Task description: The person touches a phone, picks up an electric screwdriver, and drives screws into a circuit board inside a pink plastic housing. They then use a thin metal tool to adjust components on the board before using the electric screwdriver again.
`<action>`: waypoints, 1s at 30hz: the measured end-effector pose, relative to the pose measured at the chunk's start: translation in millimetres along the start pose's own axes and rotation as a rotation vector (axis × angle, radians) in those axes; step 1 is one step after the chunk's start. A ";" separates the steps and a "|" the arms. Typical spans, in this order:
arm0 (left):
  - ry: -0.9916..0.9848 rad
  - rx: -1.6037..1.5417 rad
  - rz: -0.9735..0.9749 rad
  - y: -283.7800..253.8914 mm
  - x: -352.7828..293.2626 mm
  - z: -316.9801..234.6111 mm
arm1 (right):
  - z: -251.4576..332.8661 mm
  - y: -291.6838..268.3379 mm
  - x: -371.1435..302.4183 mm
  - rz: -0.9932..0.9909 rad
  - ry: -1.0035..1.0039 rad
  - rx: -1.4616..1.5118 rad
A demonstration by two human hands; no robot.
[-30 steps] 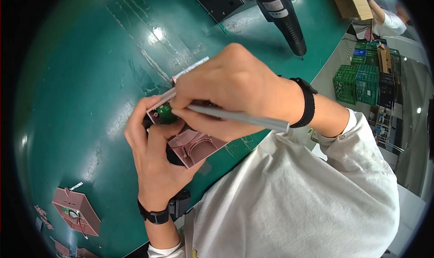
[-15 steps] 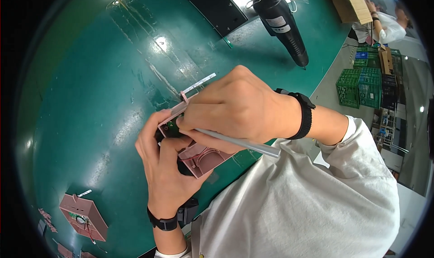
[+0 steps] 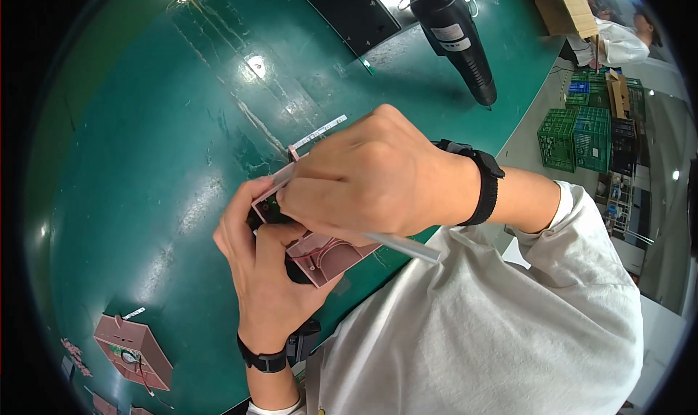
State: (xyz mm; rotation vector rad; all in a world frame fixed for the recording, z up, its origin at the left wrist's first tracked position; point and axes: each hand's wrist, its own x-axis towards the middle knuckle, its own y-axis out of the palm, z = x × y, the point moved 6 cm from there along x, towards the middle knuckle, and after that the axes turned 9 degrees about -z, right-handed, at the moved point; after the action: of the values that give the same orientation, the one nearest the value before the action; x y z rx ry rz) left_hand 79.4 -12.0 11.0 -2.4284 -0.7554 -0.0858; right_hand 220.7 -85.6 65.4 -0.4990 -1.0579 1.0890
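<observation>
My left hand (image 3: 273, 288) is closed around an open pink plastic housing (image 3: 342, 259), its thumb pressing inside. Red wires and a curved rib show in the housing's near part, and a dark green circuit board (image 3: 270, 208) in its far left part. My right hand (image 3: 374, 171) is bent over the housing, closed on a slim silver-grey tool (image 3: 408, 248) whose back end sticks out toward my body. The tool's working tip and the right fingertips are hidden behind the hand. A white printed strip (image 3: 320, 132) projects from the housing's far side.
A second pink housing (image 3: 138, 342) with a board and wires sits at the near left of the green table (image 3: 145, 197). A black electric screwdriver (image 3: 458, 48) and a black panel (image 3: 345, 15) are at the back. Green crates (image 3: 574, 139) and a person (image 3: 618, 41) are off to the right.
My right hand has shifted slightly left and turned a little, and the tool's back end has swung down and left. The left hand and the housing have barely moved.
</observation>
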 end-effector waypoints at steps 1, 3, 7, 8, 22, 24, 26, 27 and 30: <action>-0.003 -0.008 -0.003 0.2 -0.5 0.5 | 0.5 -0.4 0.8 0.001 0.003 0.002; 0.000 0.004 -0.002 -0.4 -1.3 1.4 | 2.1 0.9 2.2 0.021 -0.008 -0.007; 0.018 0.020 -0.003 -1.4 -0.9 1.0 | 0.5 -0.1 2.8 0.031 -0.006 0.006; 0.024 0.015 -0.001 -1.1 -0.5 1.0 | 0.2 0.0 2.8 0.030 -0.004 0.016; 0.021 0.023 0.018 -1.8 -2.8 3.0 | -0.6 0.2 -0.6 0.027 0.013 0.019; 0.009 0.016 0.031 -1.3 -3.3 2.4 | -2.5 0.7 -2.6 0.051 0.053 0.001; 0.003 0.012 0.041 0.1 -3.8 2.9 | -0.9 0.4 -1.3 0.056 0.059 -0.007; -0.001 -0.009 0.017 -0.1 -3.6 3.6 | -0.1 -0.1 -0.5 0.059 0.064 -0.015; -0.008 -0.051 -0.031 0.3 -2.8 4.0 | -3.9 0.4 -1.8 0.058 0.069 -0.015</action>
State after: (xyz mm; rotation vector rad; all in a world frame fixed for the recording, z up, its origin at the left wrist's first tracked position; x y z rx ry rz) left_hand 76.8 -11.3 6.9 -2.4669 -0.8042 -0.1085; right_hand 223.8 -86.4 62.5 -0.5784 -0.9964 1.1076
